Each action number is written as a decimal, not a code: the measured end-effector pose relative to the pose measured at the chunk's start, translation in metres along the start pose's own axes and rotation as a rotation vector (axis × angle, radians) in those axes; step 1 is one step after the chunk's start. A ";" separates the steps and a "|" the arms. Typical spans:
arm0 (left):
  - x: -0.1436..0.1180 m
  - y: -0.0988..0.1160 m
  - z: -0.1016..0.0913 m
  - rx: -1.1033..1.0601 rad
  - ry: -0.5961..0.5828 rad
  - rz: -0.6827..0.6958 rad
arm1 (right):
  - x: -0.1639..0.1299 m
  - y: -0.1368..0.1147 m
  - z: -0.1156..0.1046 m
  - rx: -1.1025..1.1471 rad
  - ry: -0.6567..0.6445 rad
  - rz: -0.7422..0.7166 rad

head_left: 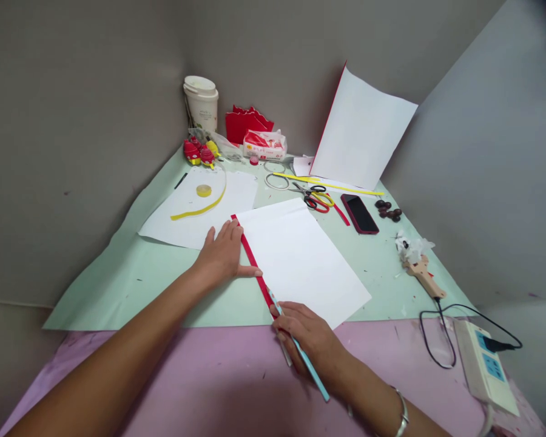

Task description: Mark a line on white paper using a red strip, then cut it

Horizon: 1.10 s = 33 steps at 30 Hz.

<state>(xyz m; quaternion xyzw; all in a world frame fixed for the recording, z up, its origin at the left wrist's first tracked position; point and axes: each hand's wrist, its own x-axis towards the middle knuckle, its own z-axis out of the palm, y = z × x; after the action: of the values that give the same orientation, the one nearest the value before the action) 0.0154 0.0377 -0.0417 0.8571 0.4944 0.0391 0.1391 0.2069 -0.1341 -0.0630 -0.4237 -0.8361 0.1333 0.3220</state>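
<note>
White paper sheet (300,261) on desk (222,370), prob. v. light, floppy, easily creased; hold by red strip (249,249), where L hand (222,255) presses, fingers spread. R hand (313,334) grips lt-blue pencil (312,371).

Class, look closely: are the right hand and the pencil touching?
Touching. The head view shows the right hand holding the pencil, whose two ends jut out past it.
</note>
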 end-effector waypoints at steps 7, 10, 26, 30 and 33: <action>-0.002 0.004 0.000 0.110 0.045 -0.009 | -0.001 0.003 0.002 -0.024 -0.003 -0.009; -0.004 0.008 -0.001 0.177 0.083 -0.003 | -0.002 0.003 0.002 -0.029 -0.007 -0.010; -0.029 0.023 0.000 0.147 0.292 0.092 | -0.001 0.001 0.003 0.013 -0.038 0.047; -0.031 0.027 0.002 -0.018 0.208 0.163 | 0.000 0.000 0.001 0.023 -0.035 0.052; -0.032 0.029 0.004 -0.159 0.132 0.162 | -0.001 0.000 0.002 0.030 -0.032 0.050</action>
<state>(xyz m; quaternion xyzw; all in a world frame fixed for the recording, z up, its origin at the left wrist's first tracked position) 0.0240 -0.0041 -0.0354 0.8760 0.4270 0.1457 0.1702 0.2061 -0.1343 -0.0651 -0.4375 -0.8282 0.1605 0.3115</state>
